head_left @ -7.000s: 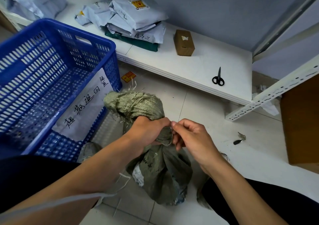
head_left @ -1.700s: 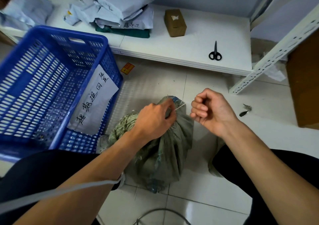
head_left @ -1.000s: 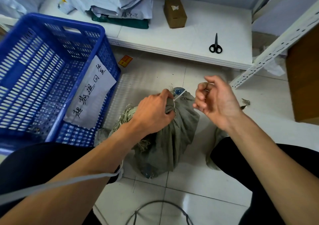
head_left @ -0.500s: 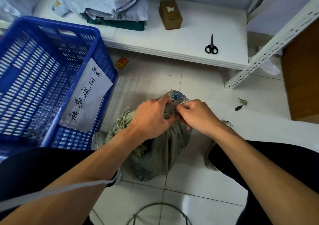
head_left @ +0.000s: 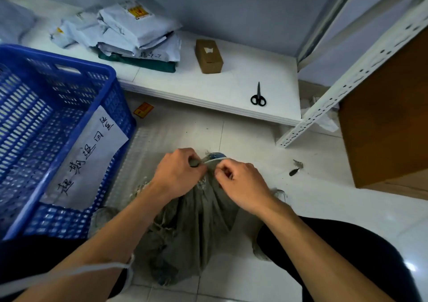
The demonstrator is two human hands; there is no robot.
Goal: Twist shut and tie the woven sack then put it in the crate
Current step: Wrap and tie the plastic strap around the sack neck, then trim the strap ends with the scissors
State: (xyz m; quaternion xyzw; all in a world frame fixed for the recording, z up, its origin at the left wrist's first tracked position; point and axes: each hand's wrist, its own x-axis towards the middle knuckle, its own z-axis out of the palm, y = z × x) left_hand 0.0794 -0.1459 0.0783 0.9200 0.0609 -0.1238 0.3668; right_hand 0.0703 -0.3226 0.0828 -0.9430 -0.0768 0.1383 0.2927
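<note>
Crouching over a grey-green woven sack (head_left: pixel 196 227) standing on the white tiled floor (head_left: pixel 324 209), between the knees, just right of the blue plastic crate (head_left: pixel 58 128). Gripping the gathered neck of the sack with the left hand (head_left: pixel 178 174), fingers curled tight around the bunched fabric. Pinching with the right hand (head_left: pixel 243 183) just beside it, fingertips (head_left: pixel 221 171) closed together on a thin pale tie string (head_left: pixel 213 161) stretching between the two hands across the top of the neck. Hands nearly touching, knuckles facing each other. Sack not yet in the crate; crate sitting tilted to the left, carrying a white paper label (head_left: pixel 90 156) with handwritten characters on its inner wall.

Lying farther back on a low white shelf board (head_left: pixel 220 86): black scissors (head_left: pixel 258 95), a small brown cardboard box (head_left: pixel 208 56), and a heap of grey mailer bags (head_left: pixel 129 35) over something dark green. Resting on the floor near the crate's corner, a small orange-yellow sticker (head_left: pixel 143 110). Leaning at the right, a white perforated metal upright (head_left: pixel 347 82) beside a large brown carton (head_left: pixel 389 116). Trailing across the left forearm, a loose white cord (head_left: pixel 81 271).
</note>
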